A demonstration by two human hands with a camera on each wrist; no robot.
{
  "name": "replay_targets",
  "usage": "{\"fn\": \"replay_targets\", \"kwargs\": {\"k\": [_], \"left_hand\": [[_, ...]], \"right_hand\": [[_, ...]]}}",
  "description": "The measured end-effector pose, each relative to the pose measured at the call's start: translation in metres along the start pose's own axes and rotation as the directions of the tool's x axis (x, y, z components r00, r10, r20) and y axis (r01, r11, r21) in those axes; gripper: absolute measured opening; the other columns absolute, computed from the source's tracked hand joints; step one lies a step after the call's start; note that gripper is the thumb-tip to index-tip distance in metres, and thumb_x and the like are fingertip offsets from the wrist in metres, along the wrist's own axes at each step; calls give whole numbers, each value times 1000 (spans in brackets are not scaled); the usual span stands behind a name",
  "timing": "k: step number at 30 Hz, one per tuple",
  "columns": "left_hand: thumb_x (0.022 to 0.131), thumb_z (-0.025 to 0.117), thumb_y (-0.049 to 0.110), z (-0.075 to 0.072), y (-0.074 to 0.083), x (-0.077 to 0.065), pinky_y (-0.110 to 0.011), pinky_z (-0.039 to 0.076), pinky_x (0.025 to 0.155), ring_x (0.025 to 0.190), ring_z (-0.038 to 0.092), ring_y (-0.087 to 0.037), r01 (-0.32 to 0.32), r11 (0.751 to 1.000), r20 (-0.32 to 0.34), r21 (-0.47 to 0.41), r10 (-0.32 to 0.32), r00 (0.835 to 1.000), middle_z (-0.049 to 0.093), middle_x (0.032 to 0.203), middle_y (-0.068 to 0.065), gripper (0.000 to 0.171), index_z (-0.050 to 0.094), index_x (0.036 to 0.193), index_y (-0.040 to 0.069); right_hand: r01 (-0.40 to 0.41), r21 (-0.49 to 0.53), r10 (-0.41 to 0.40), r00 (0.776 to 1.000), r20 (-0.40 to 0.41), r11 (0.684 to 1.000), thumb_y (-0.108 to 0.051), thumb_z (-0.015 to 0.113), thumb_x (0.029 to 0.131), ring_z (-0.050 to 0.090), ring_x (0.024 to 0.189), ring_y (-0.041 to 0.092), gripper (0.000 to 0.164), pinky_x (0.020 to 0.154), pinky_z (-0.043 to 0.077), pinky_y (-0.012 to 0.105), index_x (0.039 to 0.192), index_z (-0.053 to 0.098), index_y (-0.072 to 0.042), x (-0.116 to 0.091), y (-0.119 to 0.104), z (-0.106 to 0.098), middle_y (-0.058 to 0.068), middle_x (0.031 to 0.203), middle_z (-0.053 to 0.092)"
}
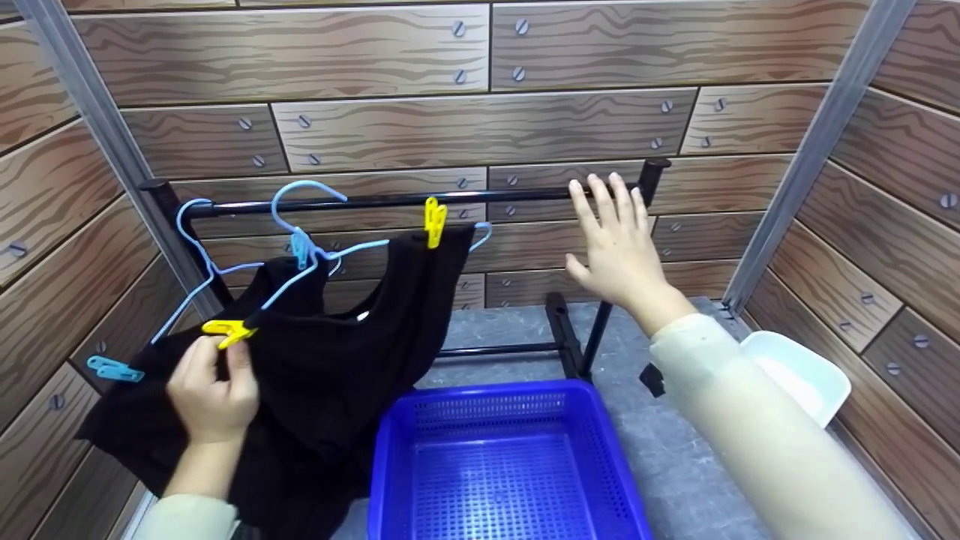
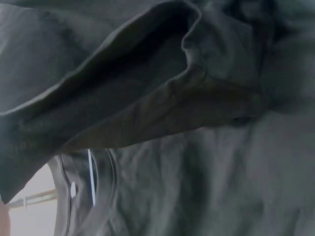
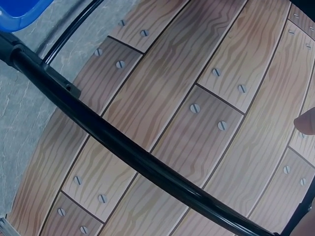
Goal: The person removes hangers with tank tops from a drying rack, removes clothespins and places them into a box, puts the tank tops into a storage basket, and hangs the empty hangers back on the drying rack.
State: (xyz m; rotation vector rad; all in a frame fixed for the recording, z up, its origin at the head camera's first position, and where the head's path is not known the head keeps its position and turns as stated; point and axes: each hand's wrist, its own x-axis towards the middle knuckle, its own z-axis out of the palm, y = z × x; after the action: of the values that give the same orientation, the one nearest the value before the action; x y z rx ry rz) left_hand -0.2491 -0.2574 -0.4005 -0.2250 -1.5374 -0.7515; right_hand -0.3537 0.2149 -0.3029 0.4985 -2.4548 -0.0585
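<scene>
My left hand (image 1: 214, 390) pinches a yellow clothespin (image 1: 229, 328) at the left shoulder of a black sleeveless top (image 1: 322, 360). The top hangs on a light blue hanger (image 1: 360, 246), whose hook is by the black rail (image 1: 390, 199). A second yellow clothespin (image 1: 434, 223) grips the other shoulder. Dark cloth (image 2: 221, 172) fills the left wrist view, where the fingers are hidden. Out to the right, my right hand (image 1: 619, 251) is spread with straight fingers near the rail's right end, holding nothing; a fingertip (image 3: 307, 122) shows at that wrist view's edge.
Behind the top is another blue hanger (image 1: 196, 247) with dark cloth, a blue clothespin (image 1: 114, 369) at its left and another (image 1: 300, 247) near the middle. A blue plastic basket (image 1: 491, 487) stands below. At right sits a pale tub (image 1: 806, 375); wood-patterned walls (image 1: 375, 52) enclose the space.
</scene>
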Motion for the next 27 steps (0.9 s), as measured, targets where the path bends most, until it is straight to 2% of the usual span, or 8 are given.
{"fn": "replay_targets", "kwargs": {"k": [5,10,15,19,22,27], "left_hand": [[84,55,24,17,19,-2,-29,37,64,60,48,-32,16,996,-36,-85,-19,999,53,65,-20,34,59,73,-9],[85,57,21,29,24,-15,-20,40,71,64,52,-28,22,984,-16,-177,-25,1000,58,68,-20,32,61,76,-9],[83,56,8,30,44,-25,-18,43,74,71,57,-18,38,961,95,-275,-12,995,61,73,-21,20,62,79,-10],[79,55,1,27,57,-36,-17,44,72,68,58,-20,37,952,195,-304,24,980,62,72,-17,12,63,79,-8],[78,55,-1,26,60,-45,-18,45,70,64,58,-23,28,948,245,-318,54,968,62,72,-14,10,64,79,-7],[76,55,-2,26,61,-59,-18,46,69,65,60,-21,31,936,299,-349,80,951,64,74,-9,10,65,79,-3]], "right_hand": [[12,-2,-12,1000,-25,1000,-42,62,77,-4,139,34,98,109,-4,50,148,0,-18,-1,2,1,15,151,8],[9,-9,-9,1000,-19,1000,-42,63,77,-4,139,34,98,109,-3,50,148,-1,-18,0,2,1,14,151,7],[11,-9,-11,1000,-18,1000,-42,63,77,-4,139,34,98,109,-2,50,148,0,-18,0,3,0,13,151,7],[16,-15,-16,1000,-24,1000,-41,63,77,-3,139,34,99,109,-2,51,148,0,-18,0,3,0,15,151,9],[19,-17,-19,999,-26,1000,-41,64,76,-3,139,35,99,109,-2,51,148,0,-18,-1,4,0,15,151,9],[25,-25,-25,999,-30,999,-42,64,76,-2,139,35,99,109,0,51,148,1,-18,0,4,1,15,151,9]]}}
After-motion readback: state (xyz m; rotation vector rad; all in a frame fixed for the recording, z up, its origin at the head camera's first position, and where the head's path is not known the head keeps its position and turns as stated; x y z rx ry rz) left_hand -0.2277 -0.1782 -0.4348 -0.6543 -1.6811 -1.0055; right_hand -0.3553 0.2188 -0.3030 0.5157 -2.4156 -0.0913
